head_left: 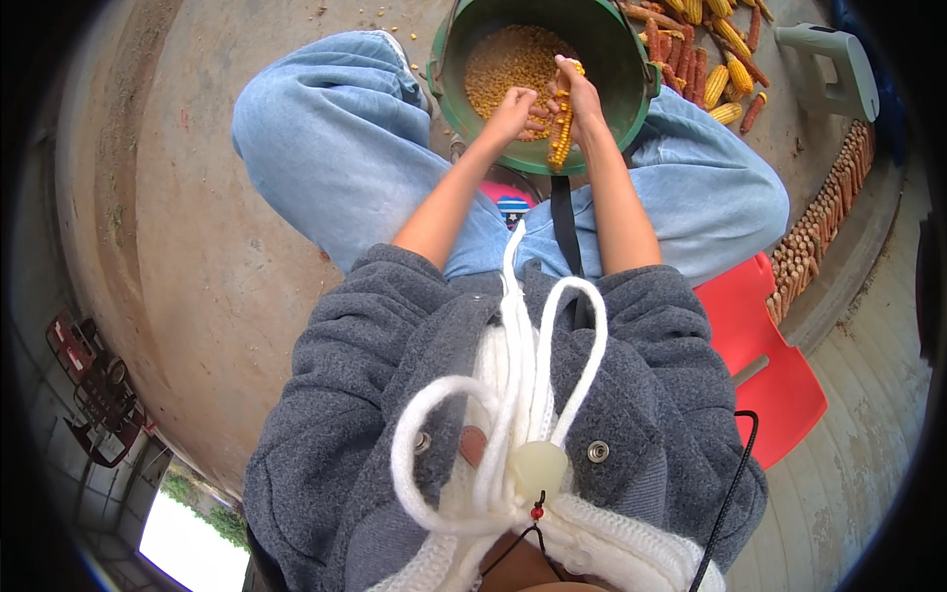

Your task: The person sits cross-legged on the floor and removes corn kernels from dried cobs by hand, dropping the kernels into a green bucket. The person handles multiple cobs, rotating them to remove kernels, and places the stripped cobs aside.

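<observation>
hovering over the green bucket [614,59], the left hand [513,114] is partly curled; whether it grips anything, i cannot tell. the corn cob [559,138] slants above the bucket's near side, clamped in the right hand [584,97]. more cobs [686,61] lie right of the bucket.

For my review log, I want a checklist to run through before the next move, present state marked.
1. Right hand grips the corn cob: ok.
2. Left hand touches the corn cob: cannot tell; it is close beside it.
3. Loose kernels lie in the green bucket: ok.
4. Green bucket sits steady: cannot tell; its base is hidden.
5. Floor free of yellow bits: not ok; a few lie left of the green bucket.
</observation>
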{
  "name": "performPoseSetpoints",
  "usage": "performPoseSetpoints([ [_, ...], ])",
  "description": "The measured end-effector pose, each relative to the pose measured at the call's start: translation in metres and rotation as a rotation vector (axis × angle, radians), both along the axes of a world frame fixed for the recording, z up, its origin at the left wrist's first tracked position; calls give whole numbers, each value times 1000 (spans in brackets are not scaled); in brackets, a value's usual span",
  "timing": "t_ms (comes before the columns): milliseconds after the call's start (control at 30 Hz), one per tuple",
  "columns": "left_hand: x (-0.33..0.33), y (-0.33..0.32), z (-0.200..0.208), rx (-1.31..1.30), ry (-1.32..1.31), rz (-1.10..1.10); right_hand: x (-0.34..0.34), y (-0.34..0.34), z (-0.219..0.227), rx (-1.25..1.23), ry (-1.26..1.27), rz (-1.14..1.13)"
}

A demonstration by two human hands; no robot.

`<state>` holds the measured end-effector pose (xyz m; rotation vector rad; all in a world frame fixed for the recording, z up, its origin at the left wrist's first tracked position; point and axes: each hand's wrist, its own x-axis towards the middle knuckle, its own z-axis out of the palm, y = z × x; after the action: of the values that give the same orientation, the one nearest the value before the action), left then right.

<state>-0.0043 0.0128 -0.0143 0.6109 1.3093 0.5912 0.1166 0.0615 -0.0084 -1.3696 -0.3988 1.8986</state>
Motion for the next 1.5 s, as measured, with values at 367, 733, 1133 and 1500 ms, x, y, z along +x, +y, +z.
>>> performPoseSetpoints([
  [367, 10, -4, 2, 181, -263, 62, 0, 5, -4, 101, 388, -93],
  [733, 16, -13, -2, 220, -334, 41, 6, 7, -9, 162, 417, -112],
  [1133, 17, -15, -11, 568, 257, -34, 18, 13, -18, 148, 442, -24],
  [1500, 13, -17, -14, 631, 548, -122, 22, 12, -22, -5, 439, -69],
])
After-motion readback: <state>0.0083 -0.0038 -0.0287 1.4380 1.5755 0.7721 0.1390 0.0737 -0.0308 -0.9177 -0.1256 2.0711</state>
